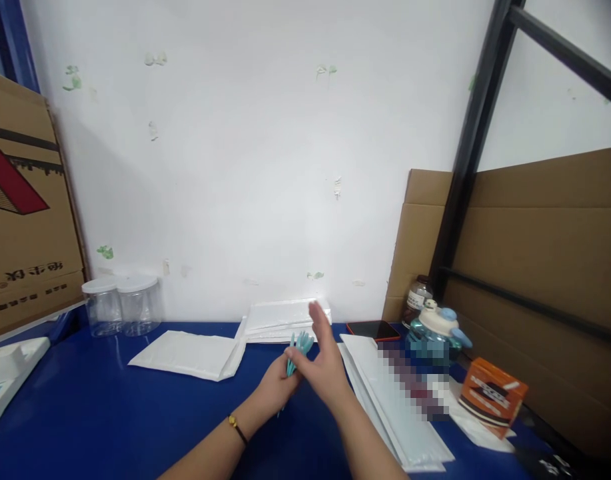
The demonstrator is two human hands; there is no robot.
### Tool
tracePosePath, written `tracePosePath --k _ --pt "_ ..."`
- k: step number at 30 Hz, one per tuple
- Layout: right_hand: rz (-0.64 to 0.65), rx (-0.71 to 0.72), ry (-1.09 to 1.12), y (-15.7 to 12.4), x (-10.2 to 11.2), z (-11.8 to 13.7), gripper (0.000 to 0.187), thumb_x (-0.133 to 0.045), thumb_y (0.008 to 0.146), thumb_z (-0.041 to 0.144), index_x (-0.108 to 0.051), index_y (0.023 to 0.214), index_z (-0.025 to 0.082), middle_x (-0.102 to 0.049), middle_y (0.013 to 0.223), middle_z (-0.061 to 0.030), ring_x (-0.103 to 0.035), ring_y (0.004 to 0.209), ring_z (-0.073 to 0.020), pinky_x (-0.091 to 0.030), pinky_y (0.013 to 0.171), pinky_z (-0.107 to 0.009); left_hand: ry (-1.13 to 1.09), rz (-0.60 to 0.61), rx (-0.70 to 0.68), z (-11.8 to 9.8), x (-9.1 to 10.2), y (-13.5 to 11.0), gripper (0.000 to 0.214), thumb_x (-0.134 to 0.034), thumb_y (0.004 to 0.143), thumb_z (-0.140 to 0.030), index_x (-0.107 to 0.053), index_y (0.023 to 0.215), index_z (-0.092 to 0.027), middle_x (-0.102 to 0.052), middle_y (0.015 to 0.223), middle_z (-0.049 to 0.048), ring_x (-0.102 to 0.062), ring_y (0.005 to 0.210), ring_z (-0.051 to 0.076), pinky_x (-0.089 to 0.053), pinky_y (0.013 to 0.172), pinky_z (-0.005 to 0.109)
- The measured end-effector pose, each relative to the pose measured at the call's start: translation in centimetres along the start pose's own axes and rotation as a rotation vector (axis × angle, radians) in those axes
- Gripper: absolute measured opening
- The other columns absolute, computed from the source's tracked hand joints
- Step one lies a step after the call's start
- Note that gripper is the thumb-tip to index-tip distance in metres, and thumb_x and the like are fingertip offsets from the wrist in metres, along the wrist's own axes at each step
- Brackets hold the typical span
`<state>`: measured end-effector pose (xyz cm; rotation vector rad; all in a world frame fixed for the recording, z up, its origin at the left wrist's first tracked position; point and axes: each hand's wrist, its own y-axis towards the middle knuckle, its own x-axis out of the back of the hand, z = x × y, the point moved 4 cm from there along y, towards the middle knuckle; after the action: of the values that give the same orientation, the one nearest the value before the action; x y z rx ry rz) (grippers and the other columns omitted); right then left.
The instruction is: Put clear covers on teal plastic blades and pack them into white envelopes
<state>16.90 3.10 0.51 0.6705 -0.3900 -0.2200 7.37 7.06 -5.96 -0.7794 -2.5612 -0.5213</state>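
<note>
Held bundle [303, 343]: light teal. Table [110, 400]: uniform dark blue. Small box [492, 397]: orange, with dark brown and white print. Phone [372, 330]: black face, red edge. Wristband [240, 434]: black and gold. Flat packets [185, 353]: plain white. Wall [245, 167]: white, scattered green patches.

The left hand [275, 387] held a bundle of slim light-blue pieces [302, 343] above the blue desk [110, 413]; the right hand [325, 367] met it, fingers [319, 317] extended upward. White envelopes [185, 355] lay to either side and by the wall [245, 167]; an orange box [492, 393] stood at right.
</note>
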Motion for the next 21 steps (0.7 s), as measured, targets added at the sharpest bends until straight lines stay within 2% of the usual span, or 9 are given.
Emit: tracePosePath --k 3,5,8,10,13,15,17,19,21 --pt "-0.070 -0.261 0.143 -0.2 -0.9 -2.2 0.089 -0.065 0.072 0.039 -0.014 0.142 0.021 -0.038 0.138 -0.0157 -0.043 0.123 -0.0277 -0.041 0.096 -0.041 0.109 -0.166 -0.059 -0.4 1.4 -0.1 0.038 -0.043 0.085 -0.029 -0.040 0.120 -0.015 -0.061 0.105 0.0108 -0.058 0.095 0.021 -0.047 0.081 0.032" --pt "-0.061 -0.309 0.028 -0.4 -0.8 -2.4 0.082 -0.065 0.070 0.040 -0.024 0.139 0.020 -0.044 0.133 -0.0155 -0.046 0.119 -0.0284 -0.042 0.095 -0.041 0.321 -0.160 -0.025 -0.4 2.4 -0.3 0.053 -0.046 0.079 -0.019 -0.031 0.129 -0.015 -0.060 0.109 0.0125 -0.058 0.100 0.023 -0.045 0.083 0.033" --pt "0.040 -0.047 -0.324 -0.6 -0.3 -0.7 0.082 -0.068 0.062 0.033 -0.033 0.136 0.023 -0.037 0.138 -0.0106 -0.031 0.130 -0.0302 -0.025 0.107 -0.045 0.726 -0.050 0.150 0.1 4.0 -1.0 0.069 -0.047 0.072 -0.012 -0.022 0.137 -0.011 -0.064 0.099 0.0144 -0.061 0.094 0.027 -0.045 0.079 0.035" --pt "0.282 0.148 -0.503 -1.1 -1.2 0.2 0.086 -0.069 0.056 0.027 -0.036 0.135 0.024 -0.040 0.138 -0.0079 -0.025 0.132 -0.0309 -0.013 0.111 -0.047 0.871 -0.010 0.210 0.2 4.8 -1.6 0.074 -0.048 0.068 -0.009 -0.022 0.137 -0.008 -0.064 0.099 0.0164 -0.061 0.093 0.029 -0.045 0.077 0.036" --pt "0.480 0.211 -0.721 -1.7 -3.1 -0.1 0.068 -0.063 0.057 0.017 -0.050 0.124 0.016 -0.059 0.115 -0.0121 -0.045 0.117 -0.0301 -0.011 0.110 -0.048 0.787 0.051 0.150 -0.3 4.5 -2.1 0.077 -0.052 0.062 -0.008 -0.028 0.135 -0.006 -0.062 0.106 0.0185 -0.061 0.094 0.029 -0.047 0.076 0.033" --pt "0.522 0.182 -0.824 -1.8 -4.3 -0.8 0.048 -0.058 0.062 0.014 -0.059 0.110 0.015 -0.066 0.096 -0.0121 -0.056 0.100 -0.0280 -0.022 0.105 -0.047 0.632 0.119 0.094 -0.7 4.1 -2.2 0.080 -0.057 0.058 -0.010 -0.030 0.133 -0.008 -0.063 0.105 0.0161 -0.062 0.091 0.026 -0.048 0.072 0.028" --pt "0.572 0.113 -0.880 -1.7 -4.9 -1.6 0.031 -0.056 0.066 0.018 -0.064 0.096 0.016 -0.068 0.086 -0.0117 -0.061 0.086 -0.0278 -0.038 0.090 -0.045 0.506 0.184 0.073 -0.8 4.5 -2.2 0.088 -0.064 0.055 -0.017 -0.028 0.135 -0.011 -0.065 0.101 0.0108 -0.062 0.086 0.023 -0.048 0.069 0.026" --pt "0.610 0.025 -0.910 -1.7 -4.7 -2.3 0.021 -0.055 0.069 0.022 -0.065 0.087 0.018 -0.069 0.081 -0.0112 -0.064 0.076 -0.0281 -0.045 0.072 -0.039 0.434 0.192 0.073 -0.6 6.3 -2.1 0.090 -0.069 0.055 -0.029 -0.031 0.135 -0.015 -0.065 0.102 0.0076 -0.062 0.087 0.022 -0.048 0.073 0.026" --pt "0.600 -0.048 -0.919 -1.6 -3.9 -2.9 0.016 -0.053 0.073 0.026 -0.064 0.083 0.020 -0.069 0.078 -0.0100 -0.064 0.070 -0.0274 -0.044 0.061 -0.034 0.392 0.093 0.087 0.2 9.7 -2.3 0.070 -0.063 0.066 -0.042 -0.043 0.128 -0.016 -0.059 0.116 0.0098 -0.058 0.100 0.022 -0.045 0.085 0.028"
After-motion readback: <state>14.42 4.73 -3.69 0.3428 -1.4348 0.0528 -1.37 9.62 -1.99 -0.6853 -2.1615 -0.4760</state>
